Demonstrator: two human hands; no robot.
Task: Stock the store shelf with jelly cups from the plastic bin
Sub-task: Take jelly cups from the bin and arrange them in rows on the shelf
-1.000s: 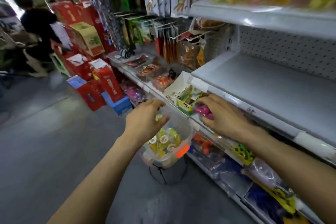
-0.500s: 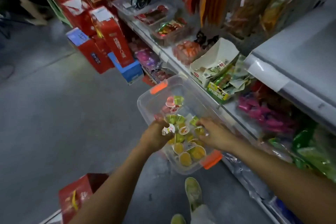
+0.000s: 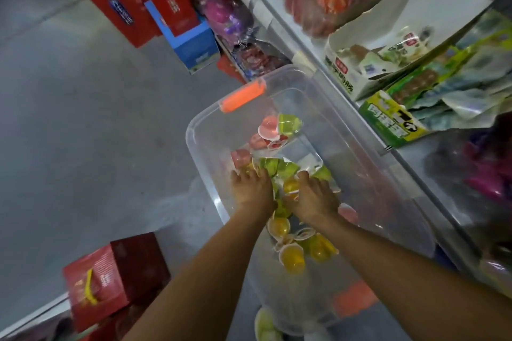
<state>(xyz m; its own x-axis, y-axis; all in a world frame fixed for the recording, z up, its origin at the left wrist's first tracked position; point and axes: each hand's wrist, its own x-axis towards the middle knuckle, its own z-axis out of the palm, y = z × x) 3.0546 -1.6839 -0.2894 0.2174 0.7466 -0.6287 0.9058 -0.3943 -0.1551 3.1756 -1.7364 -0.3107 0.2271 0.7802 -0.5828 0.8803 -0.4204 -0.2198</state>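
While left hand (image 3: 252,192) and right hand (image 3: 314,201) sit side by side, fingers down in the cups (image 3: 279,167) inside the bin (image 3: 197,144), can't tell if either grips yet. Close on a few each, lift clear of the wall, then to the shelf (image 3: 410,155).

Body in view: two bare arms, one shoe.
Left hand (image 3: 253,191) and right hand (image 3: 313,199) are ungloved, and the forearms (image 3: 194,271) are uncovered right to the frame edge. The shoe (image 3: 264,324) at the bottom edge is pale yellow-green with a rounded toe (blurred, detail soft). A sliver of light grey fabric (image 3: 314,337) sits beside it; can't tell which garment.
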